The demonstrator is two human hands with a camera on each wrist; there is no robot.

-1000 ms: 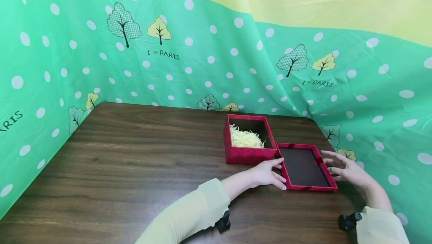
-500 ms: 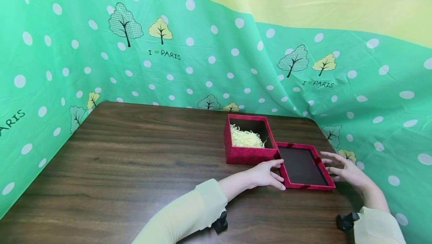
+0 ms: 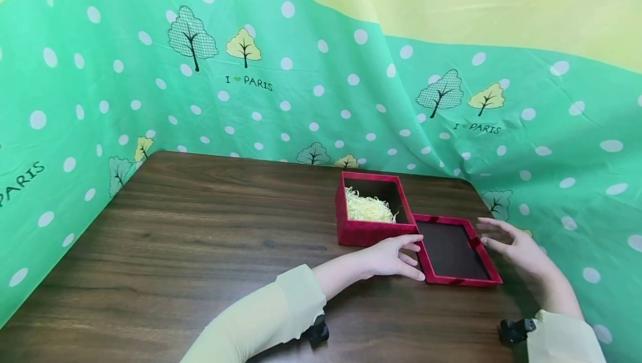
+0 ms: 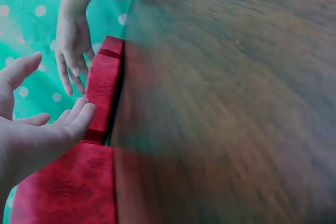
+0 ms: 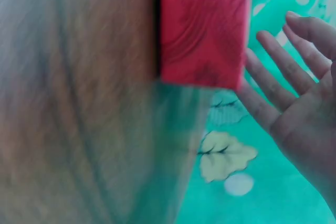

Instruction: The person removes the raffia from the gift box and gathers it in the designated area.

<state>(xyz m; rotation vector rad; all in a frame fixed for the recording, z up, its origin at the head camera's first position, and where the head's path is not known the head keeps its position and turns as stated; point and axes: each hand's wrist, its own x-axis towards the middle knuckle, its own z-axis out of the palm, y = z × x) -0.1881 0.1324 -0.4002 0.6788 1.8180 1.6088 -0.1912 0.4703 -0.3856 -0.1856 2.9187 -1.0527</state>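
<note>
A shallow red box lid lies with its dark inside facing up, beside an open red box that holds pale shredded paper. My left hand is at the lid's left edge, fingertips right at the rim close to the box's front corner. On the other side, my right hand has its fingers spread beside the lid's right edge. In the right wrist view, the right fingers reach past the lid's red side wall. Neither hand grips anything.
Dark wood-grain table stretches off to the left. A green dotted curtain hangs close behind it and along its right side. Black wrist cameras sit at both cuffs, the right one just over the tabletop.
The lid has shifted slightly left toward the box. My right hand's fingers have lifted and loosened at the lid's right edge. My left hand stays by the left edge.
</note>
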